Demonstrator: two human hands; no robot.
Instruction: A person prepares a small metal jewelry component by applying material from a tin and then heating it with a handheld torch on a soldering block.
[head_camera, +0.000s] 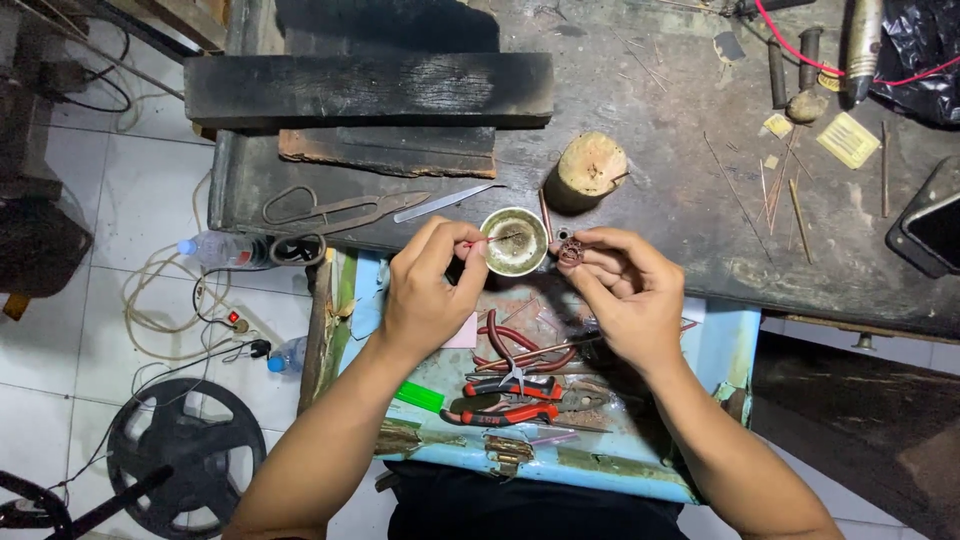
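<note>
My left hand (428, 290) pinches a thin stick-like tool (492, 240) whose tip reaches into a small round metal bowl (514, 241) at the near edge of the dark workbench. My right hand (622, 290) holds a small round reddish-brown ornament (570, 253) between thumb and fingertips, just right of the bowl. Both hands hover above an open light-blue drawer (730, 340) that holds red-handled pliers (510, 385) and other tools.
Metal shears (340, 208) and a flat blade (445, 202) lie left of the bowl. A wooden stump (590, 165) stands behind it. Dark wood blocks (370, 90) sit at the back. Thin sticks (780, 190), a rotary tool (862, 45) and a phone (930, 225) lie right. Bottles and cables are on the floor at left.
</note>
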